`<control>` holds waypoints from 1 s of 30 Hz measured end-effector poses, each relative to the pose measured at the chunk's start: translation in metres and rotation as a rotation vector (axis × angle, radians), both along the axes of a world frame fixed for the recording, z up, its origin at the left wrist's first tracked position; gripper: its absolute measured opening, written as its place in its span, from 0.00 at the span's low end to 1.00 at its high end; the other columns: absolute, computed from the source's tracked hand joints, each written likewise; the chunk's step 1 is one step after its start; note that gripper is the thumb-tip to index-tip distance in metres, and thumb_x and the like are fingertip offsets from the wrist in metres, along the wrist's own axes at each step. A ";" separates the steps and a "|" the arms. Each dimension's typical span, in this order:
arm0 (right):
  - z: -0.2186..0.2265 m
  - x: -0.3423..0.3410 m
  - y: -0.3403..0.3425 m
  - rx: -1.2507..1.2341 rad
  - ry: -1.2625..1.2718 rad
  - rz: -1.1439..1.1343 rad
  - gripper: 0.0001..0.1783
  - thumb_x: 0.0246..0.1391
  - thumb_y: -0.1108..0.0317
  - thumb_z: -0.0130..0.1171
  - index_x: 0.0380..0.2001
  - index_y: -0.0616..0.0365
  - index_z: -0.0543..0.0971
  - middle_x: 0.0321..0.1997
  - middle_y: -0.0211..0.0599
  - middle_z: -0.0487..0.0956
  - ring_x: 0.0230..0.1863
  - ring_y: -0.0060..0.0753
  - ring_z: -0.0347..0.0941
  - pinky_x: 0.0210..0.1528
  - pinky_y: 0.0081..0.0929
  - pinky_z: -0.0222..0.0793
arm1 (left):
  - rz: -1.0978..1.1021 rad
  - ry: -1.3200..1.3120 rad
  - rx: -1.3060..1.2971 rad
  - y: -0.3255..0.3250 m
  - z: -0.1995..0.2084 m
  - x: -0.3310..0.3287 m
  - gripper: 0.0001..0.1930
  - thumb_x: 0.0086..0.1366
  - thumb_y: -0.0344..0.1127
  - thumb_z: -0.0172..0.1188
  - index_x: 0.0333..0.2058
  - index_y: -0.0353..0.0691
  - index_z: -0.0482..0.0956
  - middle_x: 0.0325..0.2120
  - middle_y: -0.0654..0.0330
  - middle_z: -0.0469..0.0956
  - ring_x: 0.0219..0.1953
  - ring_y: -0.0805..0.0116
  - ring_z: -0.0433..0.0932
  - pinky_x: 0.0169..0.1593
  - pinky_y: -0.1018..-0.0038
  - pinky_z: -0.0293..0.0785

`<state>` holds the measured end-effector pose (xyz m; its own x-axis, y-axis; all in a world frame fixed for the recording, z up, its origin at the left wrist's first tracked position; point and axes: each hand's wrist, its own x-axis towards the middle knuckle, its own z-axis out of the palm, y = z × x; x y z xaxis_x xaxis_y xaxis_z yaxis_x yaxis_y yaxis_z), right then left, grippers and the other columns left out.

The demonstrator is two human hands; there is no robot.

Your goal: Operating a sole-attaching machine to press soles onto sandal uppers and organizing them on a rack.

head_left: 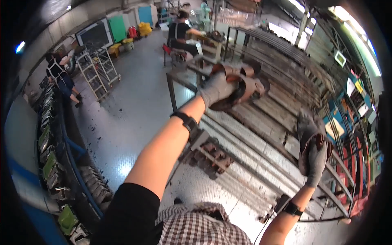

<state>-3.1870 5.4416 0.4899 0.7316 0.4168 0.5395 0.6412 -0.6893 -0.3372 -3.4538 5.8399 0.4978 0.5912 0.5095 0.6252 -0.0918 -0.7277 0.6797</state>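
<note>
My left hand [220,87], in a grey glove, reaches out over the far left part of a metal rack. Its fingers wrap around dark brown and black curved pieces that look like shoe uppers [247,90]. More brown pieces [234,69] lie close beyond that hand. On the right, my gloved right hand [316,161] grips another bunch of brown, shoe-upper-like pieces [309,130] above the rack's right end. The hands partly hide what they hold. Under my left arm, several dark rounded pieces [212,157] sit on a lower level.
The slatted metal rack [265,110] spreads across the middle and right. On the left runs a curved line of metal moulds [47,134], some green. A wheeled metal frame [96,73] stands near one person [61,73]; another person [178,32] sits at a far bench.
</note>
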 end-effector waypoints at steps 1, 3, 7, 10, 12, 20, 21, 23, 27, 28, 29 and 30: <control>0.010 -0.006 0.006 0.003 0.047 0.036 0.29 0.64 0.50 0.54 0.57 0.64 0.75 0.56 0.63 0.78 0.60 0.63 0.72 0.58 0.47 0.68 | -0.048 -0.037 0.009 0.002 0.009 -0.008 0.17 0.63 0.33 0.65 0.51 0.38 0.80 0.48 0.52 0.83 0.52 0.58 0.82 0.55 0.67 0.76; 0.028 -0.017 0.014 -0.004 0.091 0.050 0.30 0.63 0.47 0.55 0.56 0.63 0.76 0.54 0.62 0.79 0.59 0.64 0.73 0.58 0.47 0.69 | -0.020 -0.027 0.054 0.010 0.015 -0.016 0.17 0.64 0.35 0.66 0.51 0.37 0.80 0.47 0.52 0.84 0.51 0.59 0.82 0.53 0.67 0.77; 0.040 -0.015 0.015 0.041 0.067 0.113 0.30 0.63 0.46 0.56 0.55 0.62 0.77 0.51 0.60 0.81 0.58 0.62 0.75 0.57 0.46 0.69 | 0.069 0.042 0.055 0.046 0.003 -0.005 0.18 0.64 0.38 0.66 0.50 0.36 0.80 0.46 0.52 0.84 0.50 0.59 0.82 0.52 0.66 0.77; 0.049 -0.023 0.021 -0.020 0.148 0.027 0.24 0.65 0.56 0.57 0.55 0.65 0.75 0.51 0.52 0.82 0.54 0.48 0.79 0.55 0.39 0.70 | 0.143 0.209 -0.001 0.046 0.008 -0.006 0.22 0.64 0.46 0.66 0.49 0.35 0.81 0.43 0.51 0.84 0.47 0.55 0.83 0.51 0.65 0.77; 0.047 -0.022 0.020 -0.011 0.150 0.072 0.22 0.65 0.59 0.57 0.55 0.64 0.76 0.50 0.51 0.81 0.52 0.47 0.78 0.55 0.38 0.70 | 0.161 0.252 -0.016 0.045 0.007 -0.005 0.22 0.64 0.47 0.66 0.49 0.35 0.81 0.42 0.50 0.84 0.47 0.54 0.83 0.51 0.65 0.77; 0.021 0.027 0.005 0.020 0.097 0.366 0.25 0.59 0.65 0.57 0.58 0.63 0.71 0.58 0.60 0.72 0.56 0.68 0.69 0.58 0.44 0.67 | 0.114 0.235 0.000 0.032 0.025 -0.018 0.25 0.62 0.50 0.67 0.50 0.36 0.81 0.43 0.46 0.84 0.49 0.49 0.82 0.53 0.63 0.77; 0.020 0.024 0.012 0.018 0.067 0.363 0.24 0.61 0.65 0.56 0.58 0.65 0.71 0.57 0.60 0.73 0.56 0.65 0.70 0.58 0.42 0.67 | 0.021 0.164 0.055 0.024 0.038 -0.030 0.24 0.63 0.48 0.67 0.51 0.38 0.81 0.44 0.46 0.84 0.49 0.49 0.83 0.52 0.64 0.77; 0.018 0.003 0.041 0.129 0.162 0.399 0.23 0.65 0.65 0.53 0.59 0.68 0.70 0.57 0.59 0.75 0.57 0.56 0.72 0.59 0.39 0.66 | 0.049 0.087 0.306 0.040 0.033 -0.050 0.17 0.65 0.39 0.61 0.51 0.40 0.80 0.44 0.49 0.84 0.47 0.53 0.84 0.51 0.65 0.79; 0.031 -0.014 0.020 0.127 0.524 0.265 0.28 0.72 0.63 0.46 0.67 0.71 0.65 0.66 0.54 0.73 0.68 0.38 0.66 0.70 0.30 0.57 | -0.155 -0.248 0.181 0.021 0.025 -0.026 0.16 0.59 0.26 0.59 0.46 0.37 0.84 0.40 0.51 0.85 0.44 0.57 0.84 0.50 0.70 0.78; -0.002 0.026 -0.001 0.041 0.168 0.178 0.26 0.73 0.58 0.43 0.62 0.69 0.70 0.60 0.50 0.75 0.61 0.35 0.69 0.63 0.26 0.63 | -0.020 -0.283 0.248 0.017 0.020 -0.019 0.16 0.56 0.26 0.61 0.45 0.38 0.84 0.40 0.51 0.84 0.45 0.57 0.83 0.52 0.70 0.77; -0.024 0.048 0.001 0.157 0.258 0.193 0.29 0.72 0.57 0.47 0.67 0.68 0.65 0.66 0.53 0.71 0.66 0.41 0.66 0.68 0.30 0.60 | -0.081 -0.295 0.207 0.021 0.022 -0.017 0.16 0.55 0.27 0.63 0.45 0.38 0.84 0.41 0.51 0.84 0.47 0.55 0.83 0.53 0.69 0.77; -0.036 0.065 0.017 0.262 0.368 0.210 0.35 0.71 0.57 0.50 0.72 0.68 0.59 0.71 0.57 0.68 0.72 0.48 0.63 0.72 0.34 0.57 | -0.138 -0.294 0.159 0.026 0.022 -0.017 0.16 0.55 0.28 0.64 0.44 0.38 0.84 0.42 0.51 0.83 0.48 0.54 0.82 0.54 0.68 0.76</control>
<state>-3.1220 5.4589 0.4541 0.8077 0.4611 0.3674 0.5633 -0.4198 -0.7117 -3.4707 5.8656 0.5200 0.4310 0.3202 0.8436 -0.3708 -0.7895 0.4891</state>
